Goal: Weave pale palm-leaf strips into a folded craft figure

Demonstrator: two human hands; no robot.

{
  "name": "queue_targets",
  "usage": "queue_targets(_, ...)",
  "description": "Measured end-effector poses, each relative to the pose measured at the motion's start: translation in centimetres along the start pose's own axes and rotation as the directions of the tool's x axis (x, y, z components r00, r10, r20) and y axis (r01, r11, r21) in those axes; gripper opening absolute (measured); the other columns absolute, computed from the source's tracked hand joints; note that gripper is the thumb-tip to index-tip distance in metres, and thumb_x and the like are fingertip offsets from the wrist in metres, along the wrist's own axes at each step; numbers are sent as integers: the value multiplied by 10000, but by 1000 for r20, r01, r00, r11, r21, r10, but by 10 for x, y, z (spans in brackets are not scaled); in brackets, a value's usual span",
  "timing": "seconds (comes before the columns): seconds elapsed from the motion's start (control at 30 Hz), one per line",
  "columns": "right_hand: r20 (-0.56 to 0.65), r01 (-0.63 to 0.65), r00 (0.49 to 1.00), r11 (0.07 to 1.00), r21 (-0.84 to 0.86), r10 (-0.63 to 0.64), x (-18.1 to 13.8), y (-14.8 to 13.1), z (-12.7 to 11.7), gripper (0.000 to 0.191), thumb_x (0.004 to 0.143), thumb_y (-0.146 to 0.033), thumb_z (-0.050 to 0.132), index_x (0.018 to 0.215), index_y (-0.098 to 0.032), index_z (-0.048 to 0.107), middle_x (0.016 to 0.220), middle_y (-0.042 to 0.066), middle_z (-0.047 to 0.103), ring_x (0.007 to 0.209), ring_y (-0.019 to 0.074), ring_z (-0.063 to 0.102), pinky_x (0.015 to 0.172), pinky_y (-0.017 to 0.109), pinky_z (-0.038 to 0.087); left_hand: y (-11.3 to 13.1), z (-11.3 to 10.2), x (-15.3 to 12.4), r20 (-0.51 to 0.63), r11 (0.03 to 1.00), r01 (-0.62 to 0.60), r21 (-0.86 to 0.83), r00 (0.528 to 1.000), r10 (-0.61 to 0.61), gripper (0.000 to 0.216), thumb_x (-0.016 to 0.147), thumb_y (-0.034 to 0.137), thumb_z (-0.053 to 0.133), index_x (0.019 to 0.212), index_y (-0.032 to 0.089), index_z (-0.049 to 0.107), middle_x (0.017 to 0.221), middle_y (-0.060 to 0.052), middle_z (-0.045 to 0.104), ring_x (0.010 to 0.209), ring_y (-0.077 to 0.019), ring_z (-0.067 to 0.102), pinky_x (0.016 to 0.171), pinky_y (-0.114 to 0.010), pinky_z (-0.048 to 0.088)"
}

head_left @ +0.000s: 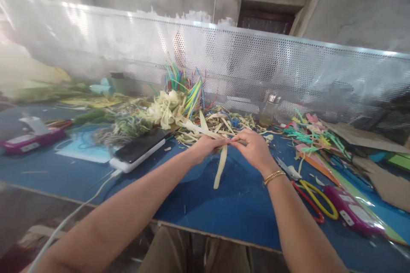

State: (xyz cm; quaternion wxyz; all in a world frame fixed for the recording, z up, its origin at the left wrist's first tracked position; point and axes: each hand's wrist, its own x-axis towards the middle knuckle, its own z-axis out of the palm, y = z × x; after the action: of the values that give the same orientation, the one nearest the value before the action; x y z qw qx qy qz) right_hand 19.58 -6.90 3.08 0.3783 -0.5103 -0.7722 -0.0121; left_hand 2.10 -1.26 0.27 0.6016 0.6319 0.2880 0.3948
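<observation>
Above the blue tabletop, my left hand and my right hand meet with pinched fingertips. Between them are pale, flat strips that look like dried husk; one end hangs down toward the table and others stick up to the left past my left hand. My left fingers are closed on these strips. The right thumb and fingers pinch the same bundle at the meeting point, partly hidden. Just behind my hands lies a heap of loose husk strips. Scissors with red and yellow handles lie right of my right forearm.
A phone rests on a white power bank at left, its cable crossing the table edge. Purple power strips lie on both sides. A glass bottle stands behind, before a perforated metal screen. Coloured paper cuttings lie right.
</observation>
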Motion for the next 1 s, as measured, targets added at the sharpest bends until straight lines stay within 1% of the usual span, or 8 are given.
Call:
queue_targets(0.17,48,-34,998,999,-13,35,-1,-2,2,117,836,-291,571,775,-247,661,777,9,678,747,178,592,679,289,407,5,-2,0,-10,997,1,76,1000,0,274,602,390,747,607,159,600,494,49,404,471,-76,307,476,-260,181)
queue_targets(0.27,72,-34,997,999,-27,36,-1,-4,1,123,834,-291,565,751,-241,641,743,3,662,723,172,579,656,277,391,6,-3,1,-20,993,9,121,1000,-7,241,601,362,733,614,164,598,505,44,449,482,-82,336,483,-257,193)
queue_targets(0.47,77,-8,997,999,-31,10,0,-5,-1,120,818,-272,574,725,-234,639,725,6,657,710,172,569,656,279,381,7,-1,1,-44,988,17,154,999,-10,155,618,308,671,600,174,596,520,31,486,503,-103,377,498,-258,234)
queue_targets(0.73,74,2,997,1000,-11,-2,1,-3,-2,105,829,-274,578,751,-242,641,760,0,671,729,169,585,691,281,397,8,-1,-1,-52,992,10,123,999,-3,170,628,294,663,538,181,572,520,28,475,536,-114,412,513,-252,279)
queue_targets(0.8,48,-3,999,1000,-20,4,0,-1,-2,99,827,-267,578,751,-239,635,747,-6,670,717,166,589,686,277,395,7,-3,0,-28,996,2,88,1000,1,178,643,316,673,563,175,598,527,22,482,534,-113,416,511,-251,292)
queue_targets(0.87,9,-20,1000,999,-26,21,0,3,-1,100,825,-264,574,749,-233,632,734,-6,669,706,165,594,677,276,394,6,-5,1,27,999,-29,42,999,28,182,658,342,690,638,165,654,571,8,527,555,-114,442,531,-250,325)
queue_targets(0.93,-20,-42,999,999,-20,41,0,6,0,100,821,-269,571,755,-230,635,736,-2,674,703,168,601,673,279,397,5,-7,2,84,998,-65,-4,994,65,202,657,345,716,748,165,703,679,-17,605,625,-124,501,588,-255,374)
queue_targets(1.0,-26,-53,998,999,-3,53,-1,8,2,105,820,-276,566,761,-228,639,742,3,680,704,170,607,678,283,403,3,-8,3,93,995,-91,-31,991,93,232,639,325,747,813,174,723,790,-39,657,710,-144,547,659,-270,411)
